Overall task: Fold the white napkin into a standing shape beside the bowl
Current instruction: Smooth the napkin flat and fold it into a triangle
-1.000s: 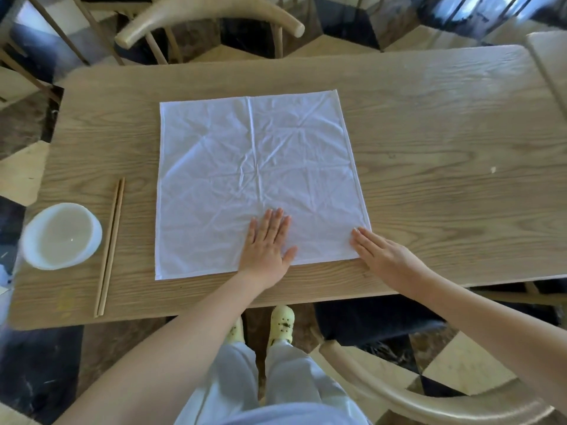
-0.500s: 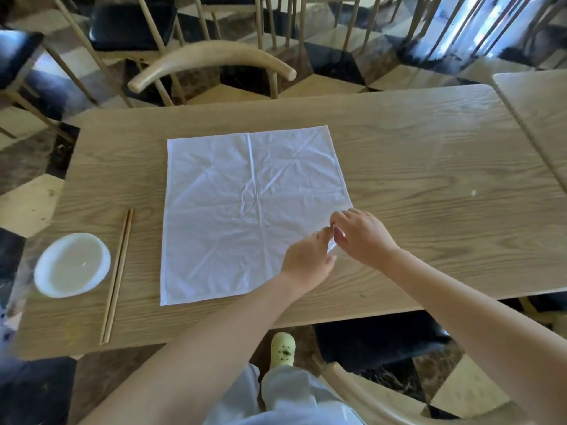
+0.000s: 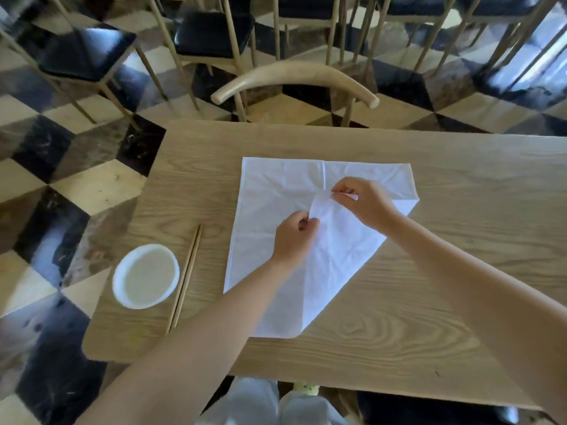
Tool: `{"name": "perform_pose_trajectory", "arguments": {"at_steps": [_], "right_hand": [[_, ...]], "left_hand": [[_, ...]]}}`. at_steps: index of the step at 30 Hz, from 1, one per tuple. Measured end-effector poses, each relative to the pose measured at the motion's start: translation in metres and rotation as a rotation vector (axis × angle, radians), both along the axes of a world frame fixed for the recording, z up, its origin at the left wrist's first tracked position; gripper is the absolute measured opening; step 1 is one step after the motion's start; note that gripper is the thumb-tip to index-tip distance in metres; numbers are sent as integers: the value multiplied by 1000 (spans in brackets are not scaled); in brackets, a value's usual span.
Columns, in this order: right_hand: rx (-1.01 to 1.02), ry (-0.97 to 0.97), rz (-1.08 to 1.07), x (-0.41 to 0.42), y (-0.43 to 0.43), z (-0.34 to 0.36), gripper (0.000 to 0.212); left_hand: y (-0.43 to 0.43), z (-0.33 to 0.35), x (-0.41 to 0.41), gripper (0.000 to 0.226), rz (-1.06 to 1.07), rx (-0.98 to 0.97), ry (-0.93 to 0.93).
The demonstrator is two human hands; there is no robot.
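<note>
Both hands point(image 3: 331, 216) pinching napkin point(image 3: 267, 191) corner

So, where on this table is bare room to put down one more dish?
The table is bare to the right of the napkin, and along the far edge by the chair. It is crowded at the left, where the bowl and chopsticks lie.

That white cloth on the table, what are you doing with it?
A person is folding the white napkin on the wooden table. The near right corner is folded up toward the middle; the right hand pinches its tip and the left hand pinches the flap's edge. It is not a standing shape yet. The bowl and chopsticks sit to the left, untouched.
</note>
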State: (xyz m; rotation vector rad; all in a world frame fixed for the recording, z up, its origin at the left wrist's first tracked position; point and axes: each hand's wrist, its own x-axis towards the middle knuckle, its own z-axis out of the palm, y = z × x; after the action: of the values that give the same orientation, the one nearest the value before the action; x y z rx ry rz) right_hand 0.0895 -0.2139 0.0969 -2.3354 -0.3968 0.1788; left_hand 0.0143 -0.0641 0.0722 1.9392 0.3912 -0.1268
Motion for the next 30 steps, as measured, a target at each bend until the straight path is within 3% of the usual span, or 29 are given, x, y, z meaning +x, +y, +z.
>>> {"name": "perform_pose_trajectory", "arguments": {"at_steps": [6,15,30], "right_hand": [[-3,-4,23,64,87,-5,13],[-124,121,-8,130,166,-46,18],[-118,132,-91,146,194,-91,13]], "left_hand": [[79,1,67,9,88,-104,15],[150,-28,149,17,166,-181,152],[168,-68,184,15,209,82,113]]}}
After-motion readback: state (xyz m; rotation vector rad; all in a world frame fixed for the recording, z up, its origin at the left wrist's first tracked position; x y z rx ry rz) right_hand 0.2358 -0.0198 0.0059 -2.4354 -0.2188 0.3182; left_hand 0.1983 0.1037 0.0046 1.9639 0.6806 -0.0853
